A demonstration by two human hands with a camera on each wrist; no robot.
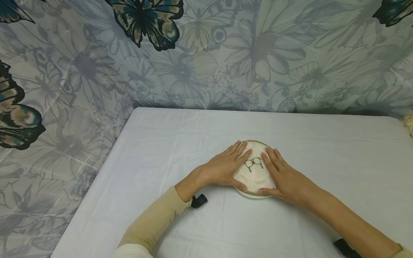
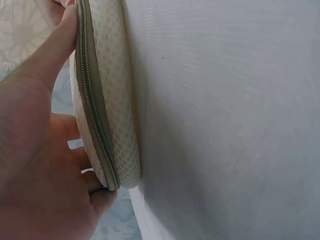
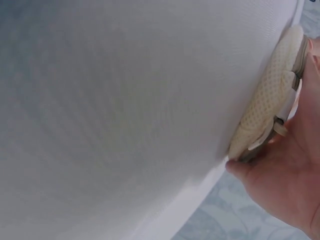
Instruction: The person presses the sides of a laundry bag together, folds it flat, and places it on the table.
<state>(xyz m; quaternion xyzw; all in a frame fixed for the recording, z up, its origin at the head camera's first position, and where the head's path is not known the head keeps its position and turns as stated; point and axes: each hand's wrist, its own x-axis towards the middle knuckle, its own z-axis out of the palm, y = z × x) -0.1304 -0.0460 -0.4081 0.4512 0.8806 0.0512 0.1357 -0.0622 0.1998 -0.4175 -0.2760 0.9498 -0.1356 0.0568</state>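
A round cream mesh pouch (image 1: 256, 181) with a dark line drawing like a pair of glasses on top lies on the white-covered table. My left hand (image 1: 226, 166) rests on its left side, fingers spread and fairly straight. On the opposite side my right hand (image 1: 287, 179) touches the top in the same way, its thumb near the front rim. In the left wrist view an olive zipper (image 2: 92, 107) runs round the pouch's side, closed along the stretch that shows. The right wrist view shows the puffy mesh side (image 3: 267, 100) of the pouch and a pale tab (image 3: 281, 128) at its rim.
The white tablecloth (image 1: 180, 143) spreads all round the pouch. Behind and left of the table hangs a grey floral backdrop (image 1: 206, 79) with butterflies. Black straps show by the left wrist (image 1: 199, 201) and under the right forearm (image 1: 346, 248).
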